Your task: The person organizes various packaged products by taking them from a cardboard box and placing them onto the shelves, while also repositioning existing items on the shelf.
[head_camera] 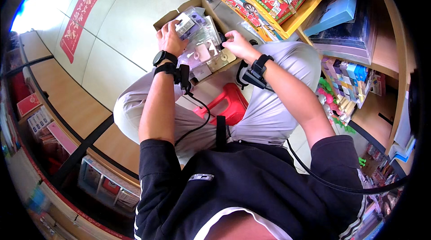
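An open cardboard box stands between my knees, filled with clear plastic packages. Some packages hold white or pale parts, and a white card shows among them. My left hand lies over the box's left side. Its fingers reach the white card, and the thumb touches clear plastic. At the right side, my right hand has its thumb and fingertips close together beside a small dark item. What either hand's fingertips grip is hard to make out.
A red plastic stool is below me. To the right, a yellow display carton of toys and a wooden shelf with boxes stand close. Low cabinets run along the left. A black cable hangs from my left wrist.
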The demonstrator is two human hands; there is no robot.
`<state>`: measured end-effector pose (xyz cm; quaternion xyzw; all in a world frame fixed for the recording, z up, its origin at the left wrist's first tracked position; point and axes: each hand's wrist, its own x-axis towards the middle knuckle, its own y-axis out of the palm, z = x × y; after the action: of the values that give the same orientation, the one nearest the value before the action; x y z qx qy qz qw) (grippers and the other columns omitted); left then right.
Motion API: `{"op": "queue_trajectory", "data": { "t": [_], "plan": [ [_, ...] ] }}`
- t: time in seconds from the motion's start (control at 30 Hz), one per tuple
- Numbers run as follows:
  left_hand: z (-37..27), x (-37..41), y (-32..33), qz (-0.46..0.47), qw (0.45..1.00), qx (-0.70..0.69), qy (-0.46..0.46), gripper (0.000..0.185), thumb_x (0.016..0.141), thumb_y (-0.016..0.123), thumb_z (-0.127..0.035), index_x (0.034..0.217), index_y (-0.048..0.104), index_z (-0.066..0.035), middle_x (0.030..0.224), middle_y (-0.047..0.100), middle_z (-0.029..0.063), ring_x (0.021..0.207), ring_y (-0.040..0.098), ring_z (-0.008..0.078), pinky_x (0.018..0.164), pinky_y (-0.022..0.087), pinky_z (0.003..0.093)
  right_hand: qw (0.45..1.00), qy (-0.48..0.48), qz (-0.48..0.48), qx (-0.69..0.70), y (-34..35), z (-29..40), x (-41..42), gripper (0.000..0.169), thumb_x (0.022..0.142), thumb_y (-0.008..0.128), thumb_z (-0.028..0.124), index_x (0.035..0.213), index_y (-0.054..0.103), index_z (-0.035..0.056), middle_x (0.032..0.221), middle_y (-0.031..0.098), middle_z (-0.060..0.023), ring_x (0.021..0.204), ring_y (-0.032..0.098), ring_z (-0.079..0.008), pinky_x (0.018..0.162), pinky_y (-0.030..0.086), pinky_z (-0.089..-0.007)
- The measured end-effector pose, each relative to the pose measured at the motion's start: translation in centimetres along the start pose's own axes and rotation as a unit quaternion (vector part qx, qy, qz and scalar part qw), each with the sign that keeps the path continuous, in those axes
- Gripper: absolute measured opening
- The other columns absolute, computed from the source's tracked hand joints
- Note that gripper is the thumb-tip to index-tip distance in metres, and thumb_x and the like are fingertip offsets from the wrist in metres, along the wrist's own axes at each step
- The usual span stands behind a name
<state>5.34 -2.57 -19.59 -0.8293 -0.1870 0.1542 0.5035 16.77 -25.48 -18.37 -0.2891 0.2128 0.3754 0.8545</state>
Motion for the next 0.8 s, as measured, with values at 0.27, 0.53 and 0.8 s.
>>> {"op": "queue_trajectory", "data": {
  "t": [0.27, 0.53, 0.8],
  "plan": [
    [-0.6, -0.6, 0.2, 0.013, 0.999, -0.025, -0.034, 0.090, 0.059, 0.080, -0.013, 0.137, 0.036, -0.016, 0.124, 0.050, 0.0194, 0.121, 0.042, 0.0379, 0.104, 0.034, 0.0431, 0.994, 0.042, 0.060, 0.078, 1.8, -0.8, -0.3, 0.052, 0.073, 0.074, 0.028, 0.108, 0.058, -0.0063, 0.097, 0.063, -0.0128, 0.086, 0.060, -0.0203, 0.076, 0.048, -0.0312],
    [0.7, -0.6, 1.0, 0.017, 0.997, -0.072, -0.021, 0.104, 0.051, 0.083, -0.008, 0.140, 0.029, -0.013, 0.126, 0.046, 0.0227, 0.118, 0.042, 0.0395, 0.103, 0.037, 0.0443, 0.940, 0.146, 0.173, 0.254, 2.4, -2.0, 0.4, 0.043, 0.083, 0.071, 0.024, 0.115, 0.052, 0.0029, 0.097, 0.062, -0.0057, 0.089, 0.061, -0.0161, 0.083, 0.051, -0.0317],
    [-0.7, -0.9, -0.4, 0.035, 0.995, -0.075, -0.061, 0.095, 0.058, 0.081, -0.009, 0.139, 0.032, -0.018, 0.128, 0.041, 0.0233, 0.116, 0.047, 0.0411, 0.099, 0.042, 0.0437, 0.927, 0.141, 0.194, 0.288, 2.8, -1.8, 0.6, 0.033, 0.086, 0.064, 0.015, 0.113, 0.053, 0.0009, 0.103, 0.063, -0.0088, 0.092, 0.062, -0.0188, 0.086, 0.051, -0.0367]
  ]
}}
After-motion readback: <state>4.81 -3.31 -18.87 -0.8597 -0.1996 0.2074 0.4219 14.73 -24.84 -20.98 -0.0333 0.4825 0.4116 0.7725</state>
